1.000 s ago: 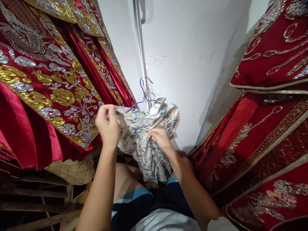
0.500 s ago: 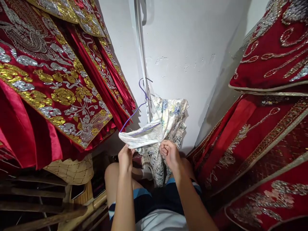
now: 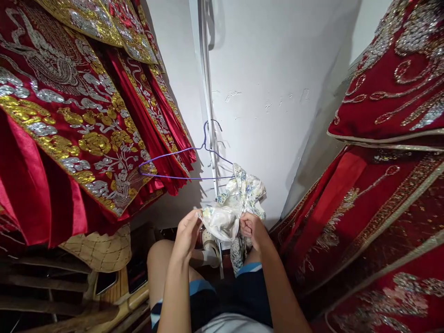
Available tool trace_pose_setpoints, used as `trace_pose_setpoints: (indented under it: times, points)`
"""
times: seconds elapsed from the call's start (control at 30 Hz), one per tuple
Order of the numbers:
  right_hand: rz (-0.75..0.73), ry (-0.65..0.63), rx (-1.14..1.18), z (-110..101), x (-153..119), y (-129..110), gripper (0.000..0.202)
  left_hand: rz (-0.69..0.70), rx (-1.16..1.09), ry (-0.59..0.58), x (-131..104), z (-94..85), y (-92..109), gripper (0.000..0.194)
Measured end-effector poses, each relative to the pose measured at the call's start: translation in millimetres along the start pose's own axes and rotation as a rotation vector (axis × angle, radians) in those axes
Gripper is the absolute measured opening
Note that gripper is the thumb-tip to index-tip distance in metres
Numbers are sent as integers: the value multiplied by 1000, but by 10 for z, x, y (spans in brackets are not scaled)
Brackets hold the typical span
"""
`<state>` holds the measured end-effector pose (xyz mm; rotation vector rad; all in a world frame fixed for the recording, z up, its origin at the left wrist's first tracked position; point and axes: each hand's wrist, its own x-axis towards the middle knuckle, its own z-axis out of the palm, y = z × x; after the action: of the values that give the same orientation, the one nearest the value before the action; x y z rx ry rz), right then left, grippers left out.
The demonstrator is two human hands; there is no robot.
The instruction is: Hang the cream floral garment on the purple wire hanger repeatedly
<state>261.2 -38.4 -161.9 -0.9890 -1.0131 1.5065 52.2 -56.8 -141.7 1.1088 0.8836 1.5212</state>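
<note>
Gripped a pale floral garment [image 3: 227,216] with both hands in a narrow corner, above the knees and dark shorts [image 3: 229,296]. Closed the left hand [image 3: 187,230] on the bunched cloth's left edge and the right hand [image 3: 251,228] on its right side, fingers curled tight, the two hands near each other with the wad between them. Left the upper part of the cloth caught at the right end of a purple wire hanger [image 3: 173,177], whose left arm and bottom bar stood bare. Hung that hanger by its hook on a white rail [image 3: 207,83] running up the white wall [image 3: 277,83]. Worked hemmed in by red robes with gold and silver embroidery on the left [image 3: 69,120] and on the right [image 3: 388,185], with a woven straw-coloured piece [image 3: 100,249] below the left ones.

Judged to be midway through drawing the garment off the hanger, one shoulder free and one not. Would call, next, for lifting the caught end clear of the wire tip rather than tugging downward, lest the light hanger tilt or the thin cloth snag.
</note>
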Motion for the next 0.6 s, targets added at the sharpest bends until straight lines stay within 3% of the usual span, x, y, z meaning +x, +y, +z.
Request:
trace_pose_setpoints:
  times: [0.07,0.17,0.23,0.33,0.43,0.53,0.6]
  points:
    - [-45,57,-65,-23,15,28,28,55,-167,-58,-73,141,143,34]
    - [-179,117,-127,85,0,46,33,98,-150,-148,-199,364,269,30]
    - [-172,0,-50,216,-47,34,42,132,-62,-192,-267,491,304,27]
    - [-33,-256,149,386,-170,-19,64,212,144,-247,-299,585,352,25]
    - [25,-402,191,446,-292,-109,70,277,332,-221,-248,536,397,22]
    - [22,-514,26,429,-327,-272,49,305,374,-165,-179,383,377,22]
    - [-17,-461,-110,405,-275,-445,39,220,428,-234,-160,258,329,34]
